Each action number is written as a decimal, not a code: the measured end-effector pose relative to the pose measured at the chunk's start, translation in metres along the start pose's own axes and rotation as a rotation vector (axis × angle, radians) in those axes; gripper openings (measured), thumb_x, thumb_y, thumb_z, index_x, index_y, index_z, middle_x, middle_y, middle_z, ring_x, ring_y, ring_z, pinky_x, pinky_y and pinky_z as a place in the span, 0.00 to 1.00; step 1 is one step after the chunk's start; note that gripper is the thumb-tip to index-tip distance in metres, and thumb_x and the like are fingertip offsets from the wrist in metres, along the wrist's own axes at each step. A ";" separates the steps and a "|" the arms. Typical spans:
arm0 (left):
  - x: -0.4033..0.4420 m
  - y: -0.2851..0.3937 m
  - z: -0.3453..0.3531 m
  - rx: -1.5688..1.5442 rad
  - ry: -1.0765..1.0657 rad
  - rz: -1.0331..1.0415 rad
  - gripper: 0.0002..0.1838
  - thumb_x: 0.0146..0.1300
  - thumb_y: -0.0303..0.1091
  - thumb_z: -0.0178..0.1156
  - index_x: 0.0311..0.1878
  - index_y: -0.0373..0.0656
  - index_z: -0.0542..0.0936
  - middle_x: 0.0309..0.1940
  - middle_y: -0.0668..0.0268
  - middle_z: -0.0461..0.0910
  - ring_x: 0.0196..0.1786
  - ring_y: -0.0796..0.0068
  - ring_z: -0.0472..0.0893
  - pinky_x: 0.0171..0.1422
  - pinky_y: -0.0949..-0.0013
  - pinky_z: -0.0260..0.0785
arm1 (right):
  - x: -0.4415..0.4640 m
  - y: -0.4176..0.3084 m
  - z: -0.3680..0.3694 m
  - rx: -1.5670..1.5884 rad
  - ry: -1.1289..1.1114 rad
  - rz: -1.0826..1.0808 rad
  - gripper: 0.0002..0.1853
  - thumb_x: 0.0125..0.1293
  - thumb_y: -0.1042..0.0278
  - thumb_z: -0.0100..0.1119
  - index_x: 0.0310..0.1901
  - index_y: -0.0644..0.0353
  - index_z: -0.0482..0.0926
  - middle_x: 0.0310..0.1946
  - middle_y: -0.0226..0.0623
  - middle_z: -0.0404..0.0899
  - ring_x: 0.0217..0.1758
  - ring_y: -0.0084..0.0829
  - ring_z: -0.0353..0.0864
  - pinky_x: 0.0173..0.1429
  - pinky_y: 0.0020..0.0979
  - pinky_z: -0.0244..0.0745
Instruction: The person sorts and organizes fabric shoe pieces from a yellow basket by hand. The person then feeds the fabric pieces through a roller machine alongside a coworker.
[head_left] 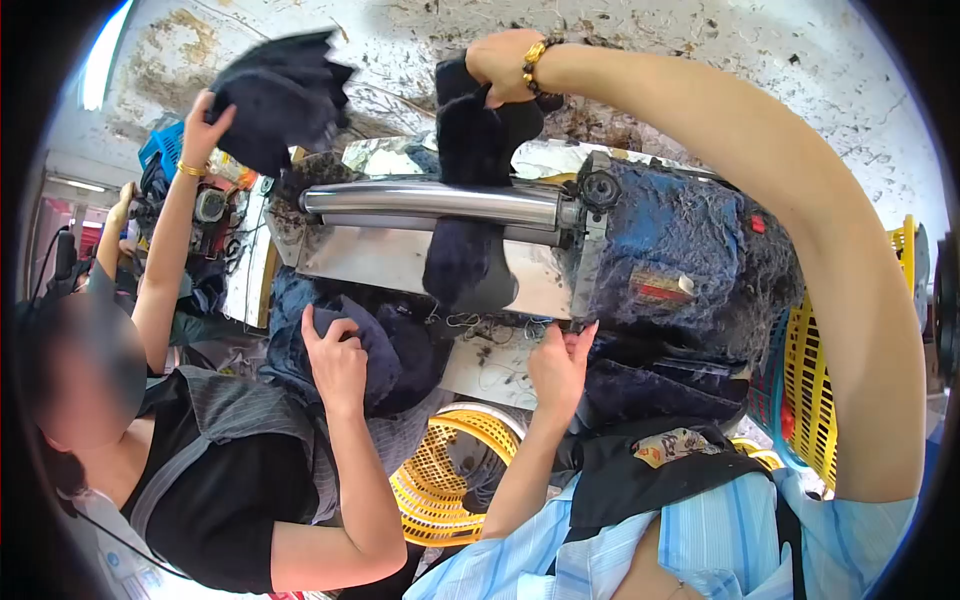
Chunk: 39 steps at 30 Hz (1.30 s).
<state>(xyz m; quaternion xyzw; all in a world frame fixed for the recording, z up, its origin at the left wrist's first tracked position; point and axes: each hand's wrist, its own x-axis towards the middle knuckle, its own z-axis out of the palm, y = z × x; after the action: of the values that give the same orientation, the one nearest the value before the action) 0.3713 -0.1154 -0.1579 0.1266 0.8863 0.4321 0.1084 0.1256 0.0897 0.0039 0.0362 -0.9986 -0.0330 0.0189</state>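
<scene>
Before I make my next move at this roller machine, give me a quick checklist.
1. Right hand gripping the dark cloth: ok.
2. Dark cloth visible on both sides of the metal roller: ok.
3. Left hand off the roller: ok, it's by the front edge of the metal plate.
4. Co-worker's raised hand and lower hand off the roller: ok.
5. Blue housing free of lint: not ok, heavily coated.
6. Roller stopped: cannot tell.

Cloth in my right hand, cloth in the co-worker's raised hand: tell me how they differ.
The right-hand cloth reaches down to the shiny roller; the co-worker's cloth is held above it. The right-hand cloth hangs narrow; the co-worker's cloth fans out to a jagged edge. Both are dark.
</scene>
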 end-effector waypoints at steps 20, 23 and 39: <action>-0.062 0.029 0.091 0.164 -0.479 1.164 0.09 0.53 0.35 0.54 0.35 0.43 0.75 0.40 0.65 0.75 0.46 0.68 0.75 0.46 0.63 0.67 | 0.001 0.176 0.023 0.172 0.210 0.271 0.12 0.52 0.70 0.53 0.35 0.70 0.79 0.36 0.57 0.79 0.43 0.52 0.78 0.47 0.43 0.74; -0.067 0.028 0.098 0.287 -0.741 1.112 0.11 0.53 0.35 0.53 0.39 0.45 0.76 0.43 0.66 0.76 0.46 0.69 0.75 0.46 0.62 0.68 | -0.023 0.205 -0.008 -0.015 0.228 0.342 0.14 0.52 0.69 0.54 0.38 0.67 0.78 0.38 0.55 0.78 0.46 0.52 0.77 0.51 0.44 0.73; -0.063 0.028 0.102 0.310 -0.766 1.413 0.12 0.47 0.38 0.63 0.37 0.53 0.75 0.30 0.76 0.77 0.32 0.76 0.78 0.34 0.71 0.71 | -0.556 0.191 -0.148 -0.922 0.280 0.563 0.07 0.50 0.70 0.54 0.33 0.55 0.72 0.38 0.39 0.69 0.39 0.36 0.74 0.29 0.33 0.73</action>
<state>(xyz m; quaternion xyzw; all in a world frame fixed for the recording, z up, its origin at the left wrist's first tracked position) 0.4652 -0.0434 -0.1923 0.8076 0.5488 0.1977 0.0870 0.6717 0.3109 0.1442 -0.2400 -0.8398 -0.4551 0.1732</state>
